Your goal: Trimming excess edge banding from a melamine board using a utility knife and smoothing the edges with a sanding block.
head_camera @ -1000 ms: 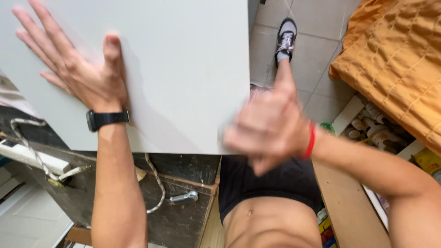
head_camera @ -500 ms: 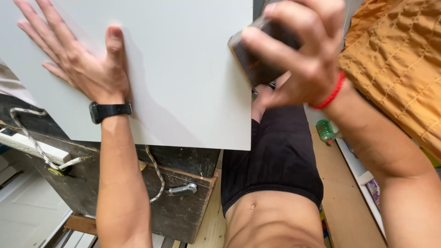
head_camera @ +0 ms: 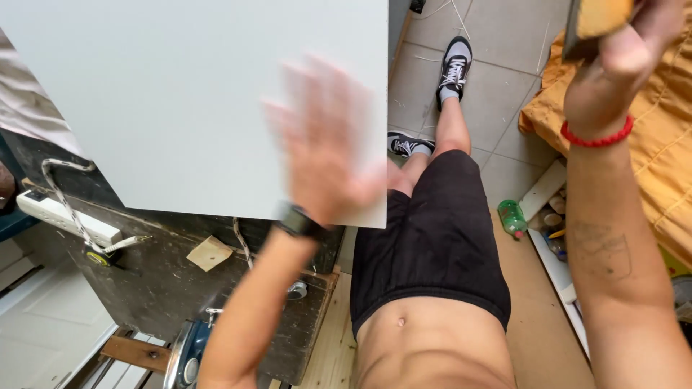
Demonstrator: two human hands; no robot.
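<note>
The left hand (head_camera: 328, 144), blurred, is spread open with its fingers splayed and is laid flat on the large white flat panel (head_camera: 194, 101), near the panel's right edge. A black wristwatch (head_camera: 299, 222) is worn on that wrist. The right hand (head_camera: 620, 43) is raised at the top right and is closed around a dark block with an orange-brown face (head_camera: 595, 18); a red cord bracelet (head_camera: 597, 135) is seen on the wrist. The panel is rested on a dark, worn wooden workbench (head_camera: 166, 288), where a white power strip (head_camera: 65, 216) lies. A green plastic bottle (head_camera: 512, 218) lies on the wooden floor; grey tiles and an orange cloth (head_camera: 656, 166) are seen beyond.
</note>
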